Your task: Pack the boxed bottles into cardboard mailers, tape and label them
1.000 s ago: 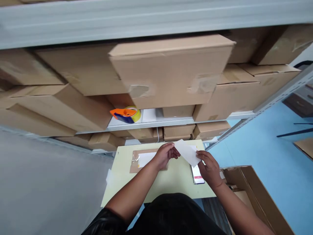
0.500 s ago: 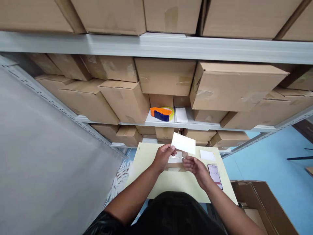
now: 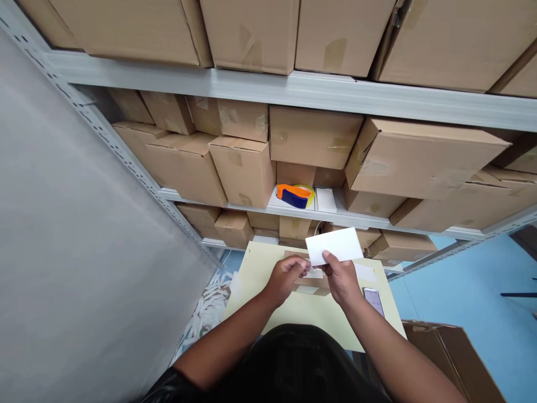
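My right hand [image 3: 342, 278] grips a white card [image 3: 334, 245], thumb on its face, fingers behind it. Close by on the left, my left hand [image 3: 288, 275] is closed in a pinch beside the card's lower left corner. What lies between its fingertips is too small to make out. Below both hands a small cardboard box [image 3: 312, 286] with a white label on top rests on the pale yellow table [image 3: 277, 327]. The hands partly cover this box.
A phone [image 3: 373, 301] and a white sheet [image 3: 364, 272] lie at the table's right. An orange and blue tape dispenser [image 3: 293, 196] and a white stack [image 3: 325, 200] sit on the shelf among cardboard boxes. A large open carton [image 3: 457, 352] stands at lower right.
The white card has passed from my left hand to my right hand. My left fingers now pinch near its lower left corner. The camera view has shifted and tilted.
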`<state>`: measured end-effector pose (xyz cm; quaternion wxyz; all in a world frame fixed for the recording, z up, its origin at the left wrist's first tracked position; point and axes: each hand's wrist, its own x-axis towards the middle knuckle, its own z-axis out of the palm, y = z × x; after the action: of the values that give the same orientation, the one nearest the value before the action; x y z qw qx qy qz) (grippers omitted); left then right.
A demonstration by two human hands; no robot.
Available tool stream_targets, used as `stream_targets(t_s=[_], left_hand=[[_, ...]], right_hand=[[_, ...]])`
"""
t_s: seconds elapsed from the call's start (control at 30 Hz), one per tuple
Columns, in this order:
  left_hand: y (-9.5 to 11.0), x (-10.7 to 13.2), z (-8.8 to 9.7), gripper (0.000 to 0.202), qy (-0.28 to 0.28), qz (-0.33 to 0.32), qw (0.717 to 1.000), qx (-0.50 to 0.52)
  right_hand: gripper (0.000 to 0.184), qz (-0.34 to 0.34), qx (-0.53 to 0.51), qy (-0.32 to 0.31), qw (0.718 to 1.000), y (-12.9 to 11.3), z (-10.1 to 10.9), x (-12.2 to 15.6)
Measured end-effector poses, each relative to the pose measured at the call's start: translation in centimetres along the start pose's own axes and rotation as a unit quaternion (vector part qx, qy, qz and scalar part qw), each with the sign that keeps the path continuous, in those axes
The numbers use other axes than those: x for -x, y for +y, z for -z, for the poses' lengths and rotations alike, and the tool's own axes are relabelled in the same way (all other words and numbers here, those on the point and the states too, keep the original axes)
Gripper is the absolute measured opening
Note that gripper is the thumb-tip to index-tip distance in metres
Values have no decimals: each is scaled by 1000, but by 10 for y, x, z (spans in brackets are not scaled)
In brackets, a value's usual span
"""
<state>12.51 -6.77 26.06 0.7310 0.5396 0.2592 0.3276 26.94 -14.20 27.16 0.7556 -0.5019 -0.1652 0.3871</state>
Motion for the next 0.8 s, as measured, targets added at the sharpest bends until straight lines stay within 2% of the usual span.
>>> stream_targets(t_s=[0.13,0.3,0.5,0.8], left_hand=[[18,-8,8,39,48,-21,998,17],[32,-18,1,32,29,-28,999,28],[31,-22,-13,32,10,-5,998,65],[28,-27,-26,33,4,6,999,42]], right_hand=[[41,-4,24,-5,1000,-7,4,4],[37,-15,23,-26,999,-15,2,13],[37,-24,15,-31,999,-20,12,15],[39,-34,23,-27,999,-20,26,13]])
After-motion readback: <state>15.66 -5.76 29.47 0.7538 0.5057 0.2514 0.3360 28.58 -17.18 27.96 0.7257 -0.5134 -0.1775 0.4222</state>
